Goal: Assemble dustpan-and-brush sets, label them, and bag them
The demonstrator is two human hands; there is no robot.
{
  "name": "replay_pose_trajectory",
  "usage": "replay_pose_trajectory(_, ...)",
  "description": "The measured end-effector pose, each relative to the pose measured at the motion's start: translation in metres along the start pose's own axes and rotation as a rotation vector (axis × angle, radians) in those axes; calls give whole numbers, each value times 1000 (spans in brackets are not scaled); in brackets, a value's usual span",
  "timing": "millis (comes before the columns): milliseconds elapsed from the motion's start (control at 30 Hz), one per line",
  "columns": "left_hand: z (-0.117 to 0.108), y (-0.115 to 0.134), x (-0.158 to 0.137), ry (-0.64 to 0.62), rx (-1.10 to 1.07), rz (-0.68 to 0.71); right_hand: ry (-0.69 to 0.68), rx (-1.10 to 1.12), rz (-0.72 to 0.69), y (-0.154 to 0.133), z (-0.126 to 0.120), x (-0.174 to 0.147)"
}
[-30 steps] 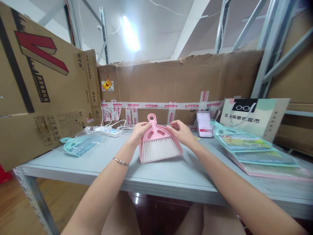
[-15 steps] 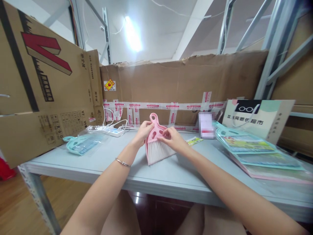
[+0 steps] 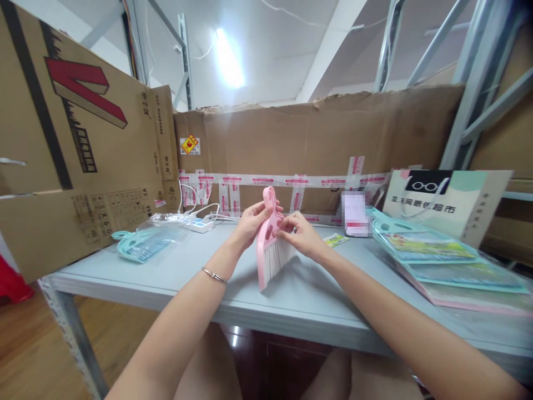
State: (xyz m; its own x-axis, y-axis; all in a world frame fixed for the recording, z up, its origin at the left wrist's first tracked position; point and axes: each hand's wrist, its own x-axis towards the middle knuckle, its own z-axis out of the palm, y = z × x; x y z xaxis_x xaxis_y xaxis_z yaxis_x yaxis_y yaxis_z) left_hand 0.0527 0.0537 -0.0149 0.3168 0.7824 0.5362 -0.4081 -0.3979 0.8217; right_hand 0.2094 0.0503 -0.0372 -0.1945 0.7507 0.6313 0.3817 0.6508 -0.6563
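Note:
A pink dustpan [image 3: 261, 253] with a white-bristled hand brush [image 3: 278, 256] nested against it is held above the middle of the table, tilted on its side with the bristles pointing down. My left hand [image 3: 253, 221] is closed around the dustpan near its handle, thumb in front. On the brush's pink upper part, the fingers of my right hand [image 3: 300, 236] are pinched together from the right. Part of the brush handle is hidden by my fingers. A green and yellow card [image 3: 336, 240] lies on the table behind my right hand.
Bagged mint-green dustpans lie to the left [image 3: 139, 246] and in a stack at right [image 3: 433, 250]. A phone [image 3: 355, 214] stands near a paper bag [image 3: 447, 205]. A white power strip [image 3: 202, 225] with cables sits at the back. Cardboard boxes [image 3: 266, 141] wall the table [image 3: 208, 261].
The dustpan and brush have turned from facing me to a more edge-on angle. Both hands keep their hold, and the view has shifted slightly.

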Motion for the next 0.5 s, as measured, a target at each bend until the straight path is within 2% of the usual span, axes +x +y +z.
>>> replay_pose_trajectory(233,3,-2,1,107,25,8,42,-25,6,-2,0,-1)
replay_pose_trajectory(367,-14,4,6,320,24,100,119,-42,-31,-5,-5,-2)
replay_pose_trajectory(433,-20,7,7,280,-37,68,112,-56,-28,-7,-5,-3)
replay_pose_trajectory(500,-20,8,5,155,-61,-4,92,-64,-23,-10,-3,-4)
